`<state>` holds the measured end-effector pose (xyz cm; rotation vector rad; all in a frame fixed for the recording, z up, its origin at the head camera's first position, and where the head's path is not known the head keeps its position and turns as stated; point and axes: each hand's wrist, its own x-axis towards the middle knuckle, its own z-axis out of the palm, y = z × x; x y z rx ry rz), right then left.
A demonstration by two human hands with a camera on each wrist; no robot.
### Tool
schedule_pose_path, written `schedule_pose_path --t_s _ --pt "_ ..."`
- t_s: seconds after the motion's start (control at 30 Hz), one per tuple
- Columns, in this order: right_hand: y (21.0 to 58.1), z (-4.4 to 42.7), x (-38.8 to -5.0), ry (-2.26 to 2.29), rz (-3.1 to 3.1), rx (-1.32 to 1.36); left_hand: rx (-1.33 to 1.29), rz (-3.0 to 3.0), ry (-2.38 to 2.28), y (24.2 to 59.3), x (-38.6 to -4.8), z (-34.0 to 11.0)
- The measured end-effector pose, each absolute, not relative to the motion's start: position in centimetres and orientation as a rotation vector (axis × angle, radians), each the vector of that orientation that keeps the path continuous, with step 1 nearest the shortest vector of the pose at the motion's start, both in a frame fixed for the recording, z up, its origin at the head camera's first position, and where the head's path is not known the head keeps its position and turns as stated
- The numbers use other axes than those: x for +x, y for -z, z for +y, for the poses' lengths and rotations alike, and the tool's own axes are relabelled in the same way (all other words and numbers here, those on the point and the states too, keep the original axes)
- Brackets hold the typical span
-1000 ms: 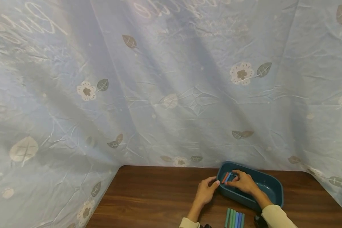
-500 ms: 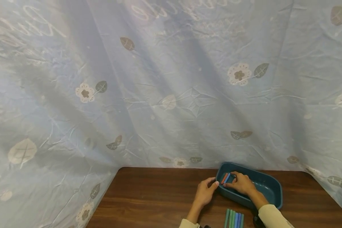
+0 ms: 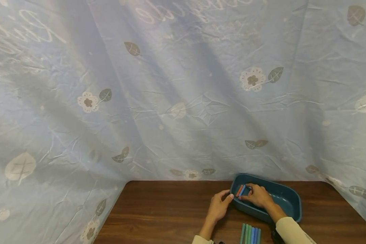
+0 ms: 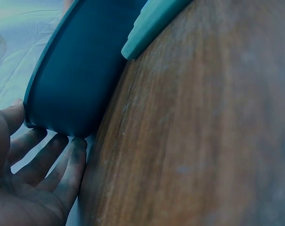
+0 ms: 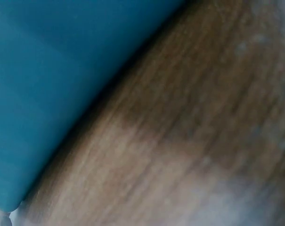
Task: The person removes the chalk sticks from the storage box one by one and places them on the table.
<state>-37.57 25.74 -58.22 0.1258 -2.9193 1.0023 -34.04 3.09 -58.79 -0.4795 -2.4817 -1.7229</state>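
Observation:
A blue-green plastic tub point(image 3: 288, 203) stands at the back right of the table. Its left end is held by my left hand point(image 3: 218, 206), thumb at the rim and fingertips against the outer wall point(image 4: 71, 80) in the left wrist view. Inside the tub, my right hand point(image 3: 260, 196) pinches a slim blue stick point(image 3: 242, 190) between thumb and finger, one near each end. A red stick point(image 3: 239, 190) lies alongside it by the tub's left end. The right wrist view shows only the tub's outer side point(image 5: 62, 70), not the right hand's fingers.
In front of the tub, a row of several green and blue sticks point(image 3: 250, 234) lies side by side on the wooden table point(image 3: 158, 210). A patterned pale curtain point(image 3: 177, 135) hangs behind the table. A dark object point(image 3: 275, 235) sits beside the right sleeve.
The right hand has shifted slightly left with the blue stick, which now lies closer to the red one. The left hand keeps its place on the tub. The head view has tilted a little.

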Motion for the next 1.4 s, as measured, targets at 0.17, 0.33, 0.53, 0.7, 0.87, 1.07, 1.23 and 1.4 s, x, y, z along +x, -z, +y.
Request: schedule_pose_path --t_s 0.17,0.33,0.53,0.7,0.87,1.07,1.23,1.4 --pt "58.1 25.6 -37.4 -1.004 -2.918 0.120 -0.486 -2.472 1.715 58.9 -33.9 3.0" --pt "58.2 25.6 -37.1 -1.022 -2.922 0.103 -0.478 -2.476 1.724 58.9 -33.7 3.0" --pt "58.4 25.8 -36.9 -1.054 -2.888 0.133 -0.488 -2.479 1.720 59.1 -33.6 3.1" --pt "58.3 26.4 -36.5 -1.111 -2.857 0.194 -0.503 -2.475 1.767 59.4 -33.5 3.2" --pt "57.2 26.9 -36.2 -1.157 -2.835 0.233 -0.514 -2.453 1.808 59.3 -33.7 3.2" --pt "55.7 26.7 -35.5 -1.174 -2.805 0.235 -0.496 -2.454 1.799 59.0 -33.9 3.1" --pt "54.6 26.3 -34.5 -1.190 -2.779 0.239 -0.491 -2.471 1.771 58.8 -33.9 3.1" --pt "53.5 26.0 -33.2 -1.195 -2.761 0.248 -0.490 -2.475 1.730 58.7 -33.8 2.9"
